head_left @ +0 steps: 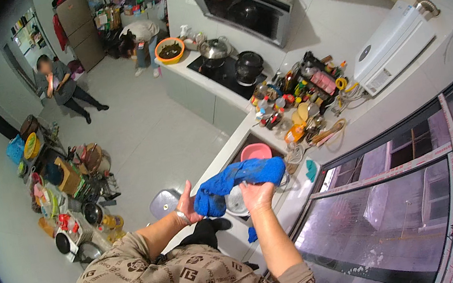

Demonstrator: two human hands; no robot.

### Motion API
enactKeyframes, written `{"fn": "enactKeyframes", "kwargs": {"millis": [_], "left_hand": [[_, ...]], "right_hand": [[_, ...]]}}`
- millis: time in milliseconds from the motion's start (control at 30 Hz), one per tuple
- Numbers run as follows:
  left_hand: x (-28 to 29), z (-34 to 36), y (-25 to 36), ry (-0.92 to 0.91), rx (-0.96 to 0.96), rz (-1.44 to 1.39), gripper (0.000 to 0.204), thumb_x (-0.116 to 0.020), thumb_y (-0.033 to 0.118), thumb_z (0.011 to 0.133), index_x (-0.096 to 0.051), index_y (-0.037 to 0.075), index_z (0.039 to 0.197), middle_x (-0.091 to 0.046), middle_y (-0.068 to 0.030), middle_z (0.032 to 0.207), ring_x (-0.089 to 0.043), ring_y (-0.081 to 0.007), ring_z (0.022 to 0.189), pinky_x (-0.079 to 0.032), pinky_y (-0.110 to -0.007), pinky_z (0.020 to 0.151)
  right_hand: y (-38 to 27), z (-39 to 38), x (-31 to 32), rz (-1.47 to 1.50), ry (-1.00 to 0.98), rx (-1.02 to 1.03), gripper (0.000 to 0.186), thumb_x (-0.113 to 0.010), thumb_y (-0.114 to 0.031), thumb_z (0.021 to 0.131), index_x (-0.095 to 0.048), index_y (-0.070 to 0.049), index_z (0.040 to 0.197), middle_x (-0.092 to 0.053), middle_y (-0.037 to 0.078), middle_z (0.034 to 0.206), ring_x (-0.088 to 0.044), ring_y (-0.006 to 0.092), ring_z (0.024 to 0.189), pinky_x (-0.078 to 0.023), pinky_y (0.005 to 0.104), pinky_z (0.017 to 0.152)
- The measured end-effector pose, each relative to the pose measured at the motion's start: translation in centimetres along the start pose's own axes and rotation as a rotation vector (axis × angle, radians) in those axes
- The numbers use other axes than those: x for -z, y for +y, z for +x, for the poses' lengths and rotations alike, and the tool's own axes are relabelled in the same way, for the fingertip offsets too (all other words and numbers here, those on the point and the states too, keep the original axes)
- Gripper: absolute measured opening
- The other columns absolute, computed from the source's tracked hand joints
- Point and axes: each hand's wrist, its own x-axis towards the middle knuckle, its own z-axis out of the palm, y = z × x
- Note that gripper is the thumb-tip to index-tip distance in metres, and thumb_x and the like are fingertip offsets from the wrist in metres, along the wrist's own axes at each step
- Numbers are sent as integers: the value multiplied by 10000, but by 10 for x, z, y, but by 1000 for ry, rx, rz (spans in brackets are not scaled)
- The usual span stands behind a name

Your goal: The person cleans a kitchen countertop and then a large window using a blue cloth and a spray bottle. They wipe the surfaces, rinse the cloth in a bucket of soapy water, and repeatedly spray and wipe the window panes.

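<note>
Fingers of the right hand [258, 196] grip a bunched blue cloth [242, 173] at frame centre; the left hand [187, 202] meets its lower-left end, grip unclear. Lifted near the pink basin [255, 151], it's apparently neither spread nor put down yet.

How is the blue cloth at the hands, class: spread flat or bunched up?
Bunched up: the blue cloth forms a thick, narrow band reaching from the left hand to the right hand.
</note>
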Motion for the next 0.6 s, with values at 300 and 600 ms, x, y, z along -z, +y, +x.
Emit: {"fn": "enactKeyframes", "kwargs": {"millis": [300, 600], "left_hand": [[-14, -6, 1, 54, -41, -31, 923, -382, 730, 728, -355, -10, 1279, -452, -179, 1266, -452, -299, 1161, -336, -430, 1000], [-3, -13, 6, 76, -112, -49, 948, -392, 735, 718, -332, -26, 1281, -455, -178, 1260, -492, -295, 1119, -387, -417, 963]], "right_hand": [[3, -6, 19, 8, 67, 45, 473, -474, -380, 797, -482, -98, 1176, -462, 76, 1240, -352, 274, 1208, -123, 515, 1048], [5, -28, 2, 7, -48, -31, 444, -497, -413, 804, -504, -114, 1132, -456, 54, 1217, -340, 294, 1199, -117, 568, 1027]]}}
